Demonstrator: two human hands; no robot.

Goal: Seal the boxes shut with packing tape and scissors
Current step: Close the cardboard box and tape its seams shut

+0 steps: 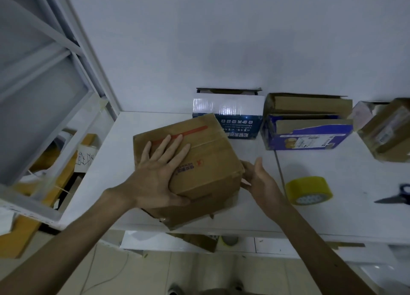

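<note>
- A grey metal shelving rack [44, 95] stands to the left of the brown box [206, 161]
- The brown box sits tilted on the white worktop [332, 217], its near corner hanging over the front edge; its top seam and a red strip run left to right, rising slightly away toward the right
- The left hand [155, 175] lies flat on the box's top, fingers [175, 144] straight and spread, thumb along the near edge, pressing the flaps down
- The right hand [259, 179] is at the box's right side, palm toward it, fingers loosely apart and touching the corner, gripping nothing
- Behind the brown box are a white and navy box [228, 117], then a blue box [306, 135] with its flaps open, then a second brown box [386, 130] at the far right: four boxes on the worktop
- One yellow tape roll [308, 190] lies to the right of the brown box, near the right hand, which I judge the likelier to reach for it
- One pair of scissors [395, 197] lies further right, partly cut off by the frame
</note>
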